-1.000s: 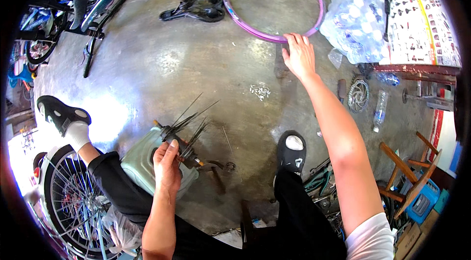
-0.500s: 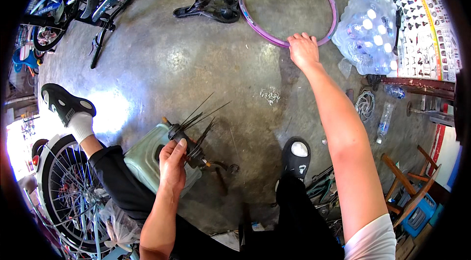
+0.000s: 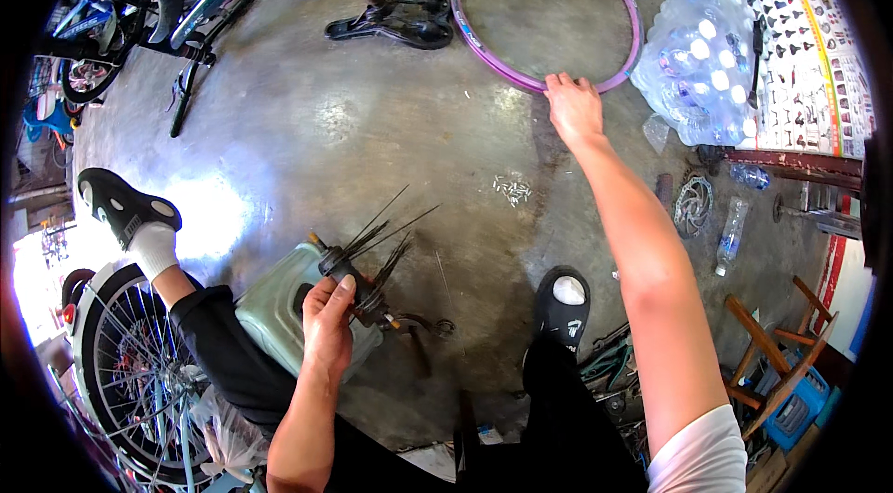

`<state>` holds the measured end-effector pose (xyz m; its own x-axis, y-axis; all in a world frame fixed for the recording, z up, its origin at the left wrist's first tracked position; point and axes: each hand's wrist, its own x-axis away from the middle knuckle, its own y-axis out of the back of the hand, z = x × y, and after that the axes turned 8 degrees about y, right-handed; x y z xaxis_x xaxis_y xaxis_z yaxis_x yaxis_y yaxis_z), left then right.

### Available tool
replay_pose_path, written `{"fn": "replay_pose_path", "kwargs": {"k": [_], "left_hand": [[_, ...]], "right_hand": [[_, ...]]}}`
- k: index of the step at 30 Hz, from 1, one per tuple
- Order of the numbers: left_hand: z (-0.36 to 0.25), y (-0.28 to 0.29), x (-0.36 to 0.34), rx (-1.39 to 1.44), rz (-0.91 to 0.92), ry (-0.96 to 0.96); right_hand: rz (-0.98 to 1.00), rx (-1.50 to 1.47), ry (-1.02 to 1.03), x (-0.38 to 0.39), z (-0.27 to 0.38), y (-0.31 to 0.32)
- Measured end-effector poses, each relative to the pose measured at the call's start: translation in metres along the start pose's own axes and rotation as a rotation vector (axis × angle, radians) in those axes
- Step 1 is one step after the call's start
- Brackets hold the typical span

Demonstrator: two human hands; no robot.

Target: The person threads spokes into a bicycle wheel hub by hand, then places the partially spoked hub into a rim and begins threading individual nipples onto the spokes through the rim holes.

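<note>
Right hand point(image 3: 574, 107) reach extended over last second, fingers now on near edge of purple rim point(image 3: 521, 79); contact made, grasp not closed. Left hand point(image 3: 327, 326) unchanged, gripping hub with spokes point(image 3: 358, 260), well short of rim. Concrete floor point(image 3: 372, 149): saddle point(image 3: 395, 19) left of rim, bagged bottles point(image 3: 698, 65) right. Workshop clutter.

A single head-worn fisheye view looks steeply down from above onto a concrete floor point(image 3: 372, 139), close enough that both forearms rise from the lower edge. The left hand point(image 3: 327, 326) sits low, left of centre; the right hand point(image 3: 574, 107) reaches toward the upper right. Straight edges bow near the dark round rim, where a bicycle wheel point(image 3: 130, 372) fills the lower left.
</note>
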<state>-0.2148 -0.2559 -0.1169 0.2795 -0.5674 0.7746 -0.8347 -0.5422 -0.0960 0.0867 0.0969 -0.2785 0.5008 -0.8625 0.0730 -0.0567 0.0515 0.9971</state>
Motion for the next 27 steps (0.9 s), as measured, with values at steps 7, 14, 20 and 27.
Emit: {"fn": "replay_pose_path", "kwargs": {"k": [7,14,20,27], "left_hand": [[-0.004,0.001,-0.002,0.008,0.012,-0.011],[-0.002,-0.001,-0.001,-0.011,-0.005,-0.012],[-0.005,0.000,-0.002,-0.019,0.012,-0.014],[-0.010,-0.004,0.000,-0.022,-0.014,-0.007]], "right_hand": [[0.019,0.049,-0.015,-0.003,0.001,-0.009],[0.005,0.060,-0.033,-0.007,-0.008,-0.006],[-0.147,0.034,-0.033,-0.008,-0.009,0.003],[-0.354,-0.062,0.068,0.033,0.014,0.045]]}}
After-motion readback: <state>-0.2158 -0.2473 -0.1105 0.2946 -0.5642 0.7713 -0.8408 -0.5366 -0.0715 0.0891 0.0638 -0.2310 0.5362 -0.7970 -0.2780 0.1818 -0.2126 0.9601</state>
